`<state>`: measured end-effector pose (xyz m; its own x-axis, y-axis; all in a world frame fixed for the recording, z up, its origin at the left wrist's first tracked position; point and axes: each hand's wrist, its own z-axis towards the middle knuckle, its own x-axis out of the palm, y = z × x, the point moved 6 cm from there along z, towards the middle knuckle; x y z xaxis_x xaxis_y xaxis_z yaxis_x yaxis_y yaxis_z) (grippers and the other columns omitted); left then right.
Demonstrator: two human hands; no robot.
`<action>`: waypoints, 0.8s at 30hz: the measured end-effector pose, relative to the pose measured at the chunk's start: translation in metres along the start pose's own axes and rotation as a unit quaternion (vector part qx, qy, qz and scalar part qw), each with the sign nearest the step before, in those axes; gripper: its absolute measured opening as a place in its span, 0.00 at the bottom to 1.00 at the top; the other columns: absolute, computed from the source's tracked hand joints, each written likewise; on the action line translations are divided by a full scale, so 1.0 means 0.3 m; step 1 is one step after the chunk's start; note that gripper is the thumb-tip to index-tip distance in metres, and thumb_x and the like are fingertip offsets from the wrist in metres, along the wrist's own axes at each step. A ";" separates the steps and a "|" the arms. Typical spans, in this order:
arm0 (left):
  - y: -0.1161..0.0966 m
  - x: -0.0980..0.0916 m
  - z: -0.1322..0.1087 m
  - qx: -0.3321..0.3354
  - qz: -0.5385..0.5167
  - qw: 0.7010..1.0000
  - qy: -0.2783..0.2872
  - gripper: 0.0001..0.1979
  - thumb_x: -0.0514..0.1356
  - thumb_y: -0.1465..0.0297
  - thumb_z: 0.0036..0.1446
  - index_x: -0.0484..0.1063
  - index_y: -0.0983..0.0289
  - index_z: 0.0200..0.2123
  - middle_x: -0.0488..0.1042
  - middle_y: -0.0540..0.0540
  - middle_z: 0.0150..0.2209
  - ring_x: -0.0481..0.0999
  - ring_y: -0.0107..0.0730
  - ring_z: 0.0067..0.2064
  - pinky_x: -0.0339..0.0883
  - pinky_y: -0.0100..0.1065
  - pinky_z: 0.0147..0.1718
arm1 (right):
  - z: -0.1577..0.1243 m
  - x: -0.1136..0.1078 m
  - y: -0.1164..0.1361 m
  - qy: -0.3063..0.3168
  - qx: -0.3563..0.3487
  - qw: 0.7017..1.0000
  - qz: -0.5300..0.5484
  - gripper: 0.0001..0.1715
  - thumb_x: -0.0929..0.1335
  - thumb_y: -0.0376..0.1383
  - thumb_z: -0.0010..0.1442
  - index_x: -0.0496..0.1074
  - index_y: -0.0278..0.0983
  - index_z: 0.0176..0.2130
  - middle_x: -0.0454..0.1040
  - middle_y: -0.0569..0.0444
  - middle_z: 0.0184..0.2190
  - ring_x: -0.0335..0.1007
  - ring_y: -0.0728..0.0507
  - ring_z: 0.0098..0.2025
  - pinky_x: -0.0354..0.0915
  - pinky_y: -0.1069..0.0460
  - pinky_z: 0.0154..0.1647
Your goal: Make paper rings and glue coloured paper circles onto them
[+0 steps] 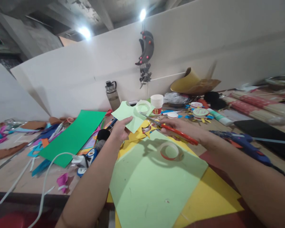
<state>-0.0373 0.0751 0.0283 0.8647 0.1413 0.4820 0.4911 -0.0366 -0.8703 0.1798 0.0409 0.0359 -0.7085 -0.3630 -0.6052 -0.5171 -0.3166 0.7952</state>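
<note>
The person's left hand (120, 130) pinches green paper (125, 111), the right hand (183, 126) grips scissors (171, 129), blades across it; 1 tape roll (169, 144) sits on a larger sheet (154, 186).

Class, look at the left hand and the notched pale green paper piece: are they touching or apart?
Touching. The head view shows the thumb of the left hand lying over the lower-left edge of the notched pale green paper piece.
</note>
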 end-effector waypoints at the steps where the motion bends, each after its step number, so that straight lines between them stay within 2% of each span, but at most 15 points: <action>1: 0.000 0.001 -0.001 0.001 -0.001 1.000 0.004 0.25 0.61 0.83 0.50 0.71 0.63 0.52 0.81 0.56 0.43 0.81 0.38 0.44 0.74 0.39 0.48 | -0.001 0.004 0.000 0.001 0.005 1.000 0.015 0.30 0.65 0.55 0.58 0.72 0.42 0.53 0.75 0.51 0.38 0.66 0.48 0.27 0.62 0.54 0.22; 4: -0.005 0.004 -0.004 0.006 0.000 1.000 0.008 0.25 0.61 0.83 0.49 0.71 0.64 0.52 0.81 0.56 0.42 0.81 0.38 0.43 0.74 0.39 0.48 | -0.005 0.013 0.003 0.003 0.006 0.999 0.052 0.29 0.66 0.55 0.57 0.73 0.42 0.52 0.71 0.55 0.31 0.60 0.51 0.23 0.57 0.56 0.19; 7: -0.008 0.004 -0.005 0.004 0.005 1.000 0.007 0.25 0.61 0.84 0.49 0.72 0.64 0.52 0.81 0.56 0.42 0.81 0.39 0.43 0.74 0.40 0.48 | -0.006 0.019 0.000 0.014 0.013 0.998 0.067 0.29 0.67 0.55 0.56 0.74 0.42 0.50 0.62 0.60 0.22 0.54 0.52 0.20 0.51 0.57 0.17; 15: -0.019 0.006 -0.005 0.013 0.006 1.000 0.002 0.26 0.61 0.84 0.48 0.72 0.64 0.52 0.81 0.57 0.44 0.81 0.40 0.44 0.73 0.40 0.49 | -0.014 0.046 0.010 0.061 0.026 0.989 0.130 0.31 0.66 0.56 0.57 0.72 0.39 0.50 0.49 0.65 0.17 0.46 0.54 0.17 0.44 0.57 0.16; 19: -0.027 0.011 -0.008 0.029 0.007 0.999 0.012 0.29 0.62 0.83 0.47 0.71 0.62 0.54 0.80 0.57 0.45 0.80 0.42 0.47 0.72 0.42 0.51 | -0.014 0.049 0.008 0.043 0.000 0.989 0.139 0.31 0.66 0.57 0.57 0.70 0.42 0.53 0.56 0.62 0.22 0.48 0.53 0.19 0.48 0.56 0.17; 24: -0.020 0.022 -0.015 0.031 0.022 0.999 0.037 0.30 0.64 0.83 0.46 0.71 0.62 0.54 0.80 0.57 0.45 0.79 0.42 0.49 0.70 0.42 0.53 | -0.008 0.048 0.002 0.020 -0.025 0.997 0.077 0.31 0.65 0.56 0.58 0.68 0.45 0.56 0.64 0.58 0.29 0.55 0.51 0.24 0.55 0.55 0.21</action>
<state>-0.0343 0.0717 0.0372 0.8920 0.0678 0.4469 0.4466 0.0200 -0.8945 0.1704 0.0334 0.0275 -0.7574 -0.4445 -0.4783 -0.3788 -0.2977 0.8763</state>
